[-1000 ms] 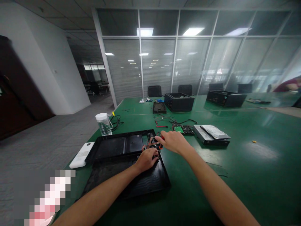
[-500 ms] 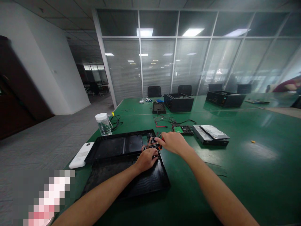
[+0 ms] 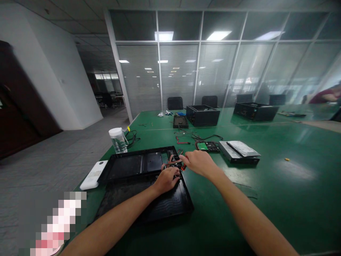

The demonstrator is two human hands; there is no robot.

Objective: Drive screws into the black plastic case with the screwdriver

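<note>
My right hand (image 3: 199, 161) is closed around a red-and-black handle that looks like a screwdriver's (image 3: 183, 167); its tip is hidden. It works at the right end of a black computer front panel (image 3: 128, 166), beside a bundle of striped wires (image 3: 170, 163). My left hand (image 3: 167, 179) has curled fingers at the same end, close to the wires, and what the fingertips hold is hidden. Nearer me lies a black cover panel (image 3: 170, 202), partly under my left hand and forearm.
A white phone (image 3: 93, 175) and a water bottle (image 3: 118, 140) stand left. Beyond are a green circuit board (image 3: 203, 146), loose cables (image 3: 209, 137) and a red cable (image 3: 183, 142). An optical drive (image 3: 241, 160) lies right; black computer cases (image 3: 203, 116) stand farther back.
The handle in my right hand has tilted slightly and shifted a little to the right with the hand. My left hand stays in nearly the same place.
</note>
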